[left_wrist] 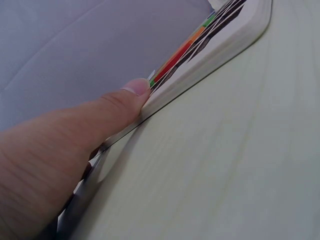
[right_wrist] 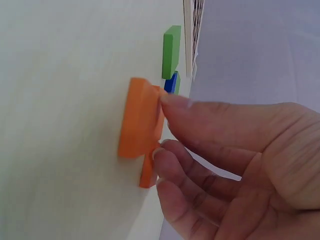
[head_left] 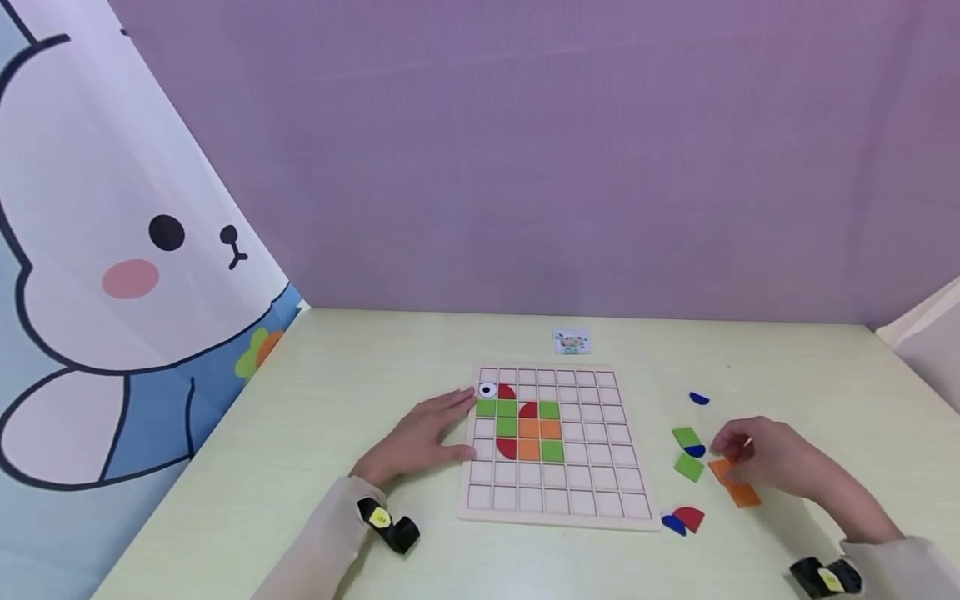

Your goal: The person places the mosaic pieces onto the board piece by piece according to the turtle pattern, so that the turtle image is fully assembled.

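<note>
A white grid board (head_left: 525, 500) lies on the table, with green squares, orange squares (head_left: 528, 450), red quarter-circles and an eye tile (head_left: 487, 390) in its cells. My left hand (head_left: 420, 437) rests at the board's left edge, thumb and fingertips touching the rim; the left wrist view shows the thumb (left_wrist: 115, 112) against that edge. Right of the board, my right hand (head_left: 772, 457) pinches an orange square tile (right_wrist: 136, 120) between thumb and fingers. Another orange tile (head_left: 744, 497) lies just below it. The fingers partly hide the orange pieces.
Green squares (head_left: 688, 467) and a blue half-circle (head_left: 695, 451) lie left of the right hand. Another blue piece (head_left: 699, 398) sits farther back. A red quarter-circle (head_left: 690, 518) and a blue piece (head_left: 673, 525) lie near the board's lower right corner. A picture card (head_left: 572, 341) lies behind the board.
</note>
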Demonstrator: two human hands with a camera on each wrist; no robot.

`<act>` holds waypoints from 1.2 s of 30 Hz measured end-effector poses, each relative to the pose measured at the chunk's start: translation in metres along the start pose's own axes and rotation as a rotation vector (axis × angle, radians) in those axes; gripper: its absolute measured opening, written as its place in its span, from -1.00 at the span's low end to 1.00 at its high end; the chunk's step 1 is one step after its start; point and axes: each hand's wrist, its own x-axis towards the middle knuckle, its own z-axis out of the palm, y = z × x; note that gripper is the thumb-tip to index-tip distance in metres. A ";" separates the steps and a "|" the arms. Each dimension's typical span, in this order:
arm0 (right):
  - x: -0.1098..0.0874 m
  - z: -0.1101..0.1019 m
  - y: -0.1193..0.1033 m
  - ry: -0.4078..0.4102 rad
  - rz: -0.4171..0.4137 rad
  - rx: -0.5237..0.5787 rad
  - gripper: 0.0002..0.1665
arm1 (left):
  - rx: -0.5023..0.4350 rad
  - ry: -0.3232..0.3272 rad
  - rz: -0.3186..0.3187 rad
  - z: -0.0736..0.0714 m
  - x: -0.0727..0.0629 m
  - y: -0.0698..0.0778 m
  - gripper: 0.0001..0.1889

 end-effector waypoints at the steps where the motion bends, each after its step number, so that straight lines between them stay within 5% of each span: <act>1: 0.000 0.000 0.000 -0.003 0.010 -0.001 -0.66 | -0.002 0.001 0.000 0.000 0.000 0.000 -0.13; 9: -0.001 0.004 -0.003 -0.028 0.069 0.010 -0.71 | 0.001 0.010 0.011 -0.001 -0.001 0.001 -0.15; 36: 0.003 0.016 -0.021 0.041 0.024 -0.005 -0.75 | 0.008 0.009 0.005 0.000 0.000 0.001 -0.14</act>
